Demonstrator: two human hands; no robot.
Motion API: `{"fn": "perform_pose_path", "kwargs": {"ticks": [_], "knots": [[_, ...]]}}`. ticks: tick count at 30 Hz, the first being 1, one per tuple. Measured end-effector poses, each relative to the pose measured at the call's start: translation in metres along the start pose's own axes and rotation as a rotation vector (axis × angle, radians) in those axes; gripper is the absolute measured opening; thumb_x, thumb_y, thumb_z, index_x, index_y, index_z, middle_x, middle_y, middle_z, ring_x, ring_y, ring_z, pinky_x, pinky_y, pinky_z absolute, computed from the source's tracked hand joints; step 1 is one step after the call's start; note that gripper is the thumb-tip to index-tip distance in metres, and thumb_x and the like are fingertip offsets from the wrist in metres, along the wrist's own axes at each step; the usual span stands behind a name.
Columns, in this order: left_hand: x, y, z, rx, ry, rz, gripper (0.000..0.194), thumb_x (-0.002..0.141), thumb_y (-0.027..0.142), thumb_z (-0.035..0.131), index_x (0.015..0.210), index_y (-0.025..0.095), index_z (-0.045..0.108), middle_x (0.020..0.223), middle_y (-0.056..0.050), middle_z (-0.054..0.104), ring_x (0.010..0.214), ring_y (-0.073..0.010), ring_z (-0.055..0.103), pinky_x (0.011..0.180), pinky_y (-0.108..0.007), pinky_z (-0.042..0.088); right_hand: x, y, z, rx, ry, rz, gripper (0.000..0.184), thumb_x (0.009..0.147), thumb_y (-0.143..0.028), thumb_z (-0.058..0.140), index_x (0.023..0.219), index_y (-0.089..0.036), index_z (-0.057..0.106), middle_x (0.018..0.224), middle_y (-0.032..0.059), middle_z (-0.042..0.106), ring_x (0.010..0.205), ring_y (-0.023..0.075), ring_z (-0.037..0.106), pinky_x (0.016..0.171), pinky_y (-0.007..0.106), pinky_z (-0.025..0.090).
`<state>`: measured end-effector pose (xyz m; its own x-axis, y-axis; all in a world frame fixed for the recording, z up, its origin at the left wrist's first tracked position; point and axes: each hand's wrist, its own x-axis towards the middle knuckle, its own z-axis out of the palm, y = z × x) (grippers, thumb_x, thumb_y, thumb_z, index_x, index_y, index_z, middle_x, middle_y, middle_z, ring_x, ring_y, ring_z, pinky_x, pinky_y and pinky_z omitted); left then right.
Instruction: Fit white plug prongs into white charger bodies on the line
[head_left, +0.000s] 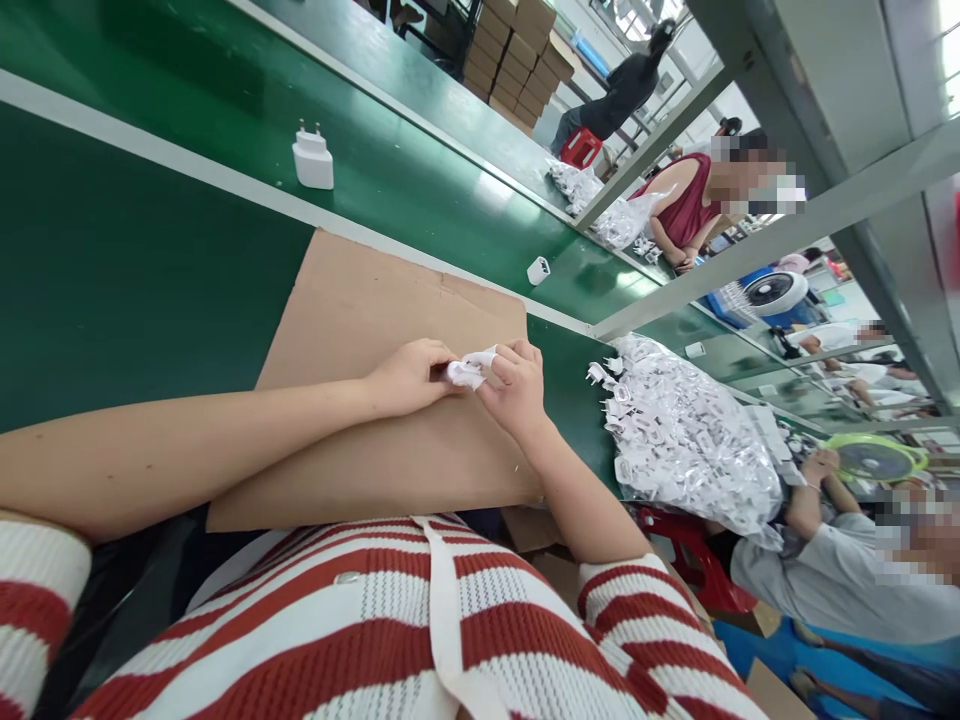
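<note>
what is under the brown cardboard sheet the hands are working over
The flat brown cardboard sheet lies on the green bench top, which shows around its far and left edges. The part beneath the sheet is covered, so anything between them cannot be seen.

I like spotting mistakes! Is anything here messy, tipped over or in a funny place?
A bit. One white charger stands alone on the green belt, prongs up, and a smaller white piece sits by itself farther along. The heap of bagged chargers spreads loosely. Both hands pinch a small white piece.

Matt brown cardboard sheet [360, 330]; glossy green belt [150, 270]; smooth white plastic charger [313, 160]; crinkly clear plastic bags [690, 440]
</note>
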<state>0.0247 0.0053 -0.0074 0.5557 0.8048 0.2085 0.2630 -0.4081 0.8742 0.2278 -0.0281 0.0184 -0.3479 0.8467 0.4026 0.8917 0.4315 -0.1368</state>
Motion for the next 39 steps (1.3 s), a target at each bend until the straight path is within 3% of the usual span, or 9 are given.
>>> {"fn": "perform_pose_path", "kwargs": {"ticks": [6,12,15,18,22,28,31,35,39], "knots": [[0.002,0.003,0.000,0.024,0.021,-0.021,0.028,0.082,0.046,0.071,0.092,0.020,0.075,0.092,-0.005,0.070,0.091,-0.0243,0.064,0.079,-0.035,0.048,0.005,0.002,0.001,0.076,-0.029,0.034,0.008,0.084,-0.022,0.068,0.089,-0.026,0.074,0.079,0.0007,0.066,0.085,0.0206,0.055,0.092,0.038,0.038],[0.002,0.002,0.001,0.054,0.028,-0.093,0.036,0.078,0.052,0.073,0.094,0.020,0.075,0.092,-0.005,0.071,0.085,-0.0242,0.065,0.075,-0.035,0.049,0.001,0.001,0.013,0.486,0.042,0.243,0.019,0.087,-0.036,0.070,0.103,-0.028,0.077,0.090,0.0016,0.072,0.091,0.0203,0.062,0.088,0.034,0.048],[0.022,-0.004,-0.016,0.049,0.054,-0.211,0.043,0.073,0.051,0.078,0.103,0.021,0.075,0.096,-0.004,0.074,0.084,-0.0238,0.067,0.075,-0.033,0.052,-0.003,0.039,0.005,0.540,0.110,0.327,0.045,0.087,-0.044,0.068,0.128,-0.027,0.068,0.121,0.0060,0.072,0.116,0.0242,0.061,0.102,0.039,0.046],[0.065,-0.016,-0.049,0.177,0.204,-0.271,0.044,0.075,0.045,0.077,0.113,0.022,0.071,0.105,-0.004,0.074,0.090,-0.0241,0.068,0.080,-0.032,0.052,-0.020,0.095,-0.004,0.163,0.234,0.618,0.054,0.091,-0.046,0.060,0.135,-0.016,0.062,0.140,0.0171,0.061,0.132,0.0322,0.050,0.115,0.049,0.034],[0.126,-0.038,-0.096,0.384,0.401,-0.372,0.037,0.081,0.031,0.071,0.115,0.018,0.068,0.116,-0.010,0.072,0.103,-0.0291,0.066,0.090,-0.036,0.051,-0.050,0.149,-0.003,-0.182,0.113,1.046,0.056,0.086,-0.037,0.059,0.131,-0.004,0.062,0.142,0.0325,0.051,0.134,0.0482,0.042,0.111,0.066,0.027],[0.157,-0.056,-0.121,0.518,0.558,-0.468,0.043,0.076,0.025,0.071,0.118,0.014,0.065,0.124,-0.019,0.067,0.120,-0.0397,0.059,0.102,-0.048,0.046,-0.065,0.161,-0.003,-0.090,0.195,0.978,0.041,0.077,-0.022,0.053,0.113,-0.010,0.068,0.121,0.0236,0.063,0.121,0.0400,0.051,0.108,0.057,0.035],[0.157,-0.052,-0.111,0.624,0.698,-0.391,0.072,0.078,0.030,0.069,0.143,0.009,0.047,0.155,-0.023,0.040,0.147,-0.0423,0.030,0.121,-0.054,0.025,-0.057,0.160,0.000,-0.023,0.291,0.953,0.041,0.076,-0.026,0.054,0.112,-0.011,0.068,0.119,0.0221,0.060,0.114,0.0367,0.054,0.105,0.056,0.040],[0.173,-0.049,-0.084,0.747,0.442,-0.070,0.064,0.089,0.033,0.057,0.148,0.014,0.044,0.160,-0.014,0.037,0.151,-0.0324,0.026,0.127,-0.047,0.018,-0.037,0.151,0.013,0.168,0.345,0.848,0.041,0.077,-0.033,0.055,0.110,-0.014,0.069,0.117,0.0165,0.061,0.093,0.0237,0.062,0.088,0.041,0.053],[0.212,-0.049,-0.051,0.738,0.148,-0.051,0.075,0.083,0.030,0.061,0.154,0.015,0.040,0.162,-0.012,0.036,0.150,-0.0321,0.031,0.124,-0.043,0.028,-0.020,0.126,0.022,0.775,0.356,0.722,0.048,0.075,-0.038,0.061,0.118,-0.018,0.067,0.117,0.0129,0.068,0.081,0.0182,0.066,0.071,0.034,0.055]]}}
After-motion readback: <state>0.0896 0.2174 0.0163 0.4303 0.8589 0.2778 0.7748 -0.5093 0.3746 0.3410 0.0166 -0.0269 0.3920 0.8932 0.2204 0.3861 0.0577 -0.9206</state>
